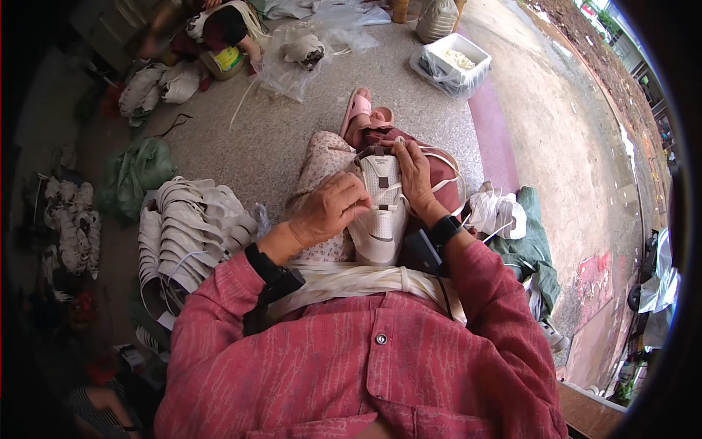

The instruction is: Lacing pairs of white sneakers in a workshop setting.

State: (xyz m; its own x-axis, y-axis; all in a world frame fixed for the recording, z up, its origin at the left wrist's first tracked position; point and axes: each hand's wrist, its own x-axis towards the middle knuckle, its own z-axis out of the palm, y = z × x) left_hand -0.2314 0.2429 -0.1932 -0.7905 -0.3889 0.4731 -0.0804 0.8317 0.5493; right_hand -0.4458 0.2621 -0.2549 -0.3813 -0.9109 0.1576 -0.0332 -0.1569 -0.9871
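Observation:
A white shoe upper (379, 238) with small perforations lies lengthwise across my lap, toe end toward me. Its tongue shows dark patches near the top. My right hand (415, 175) is closed on the far right edge of the upper, with fingertips at its top. On the left side of the upper my left hand (333, 208) is closed in a pinch, and a white shoelace (387, 192) runs from the eyelets to its fingertips. More of the lace loops out to the right past my right hand. The pinching fingertips are partly hidden.
A bundle of white laces (351, 282) lies across my waist. Stacked white uppers (197, 227) stand at my left, with a few more uppers (497, 214) at my right. Ahead is a white tub (468, 51). Another person (219, 29) sits at the far left.

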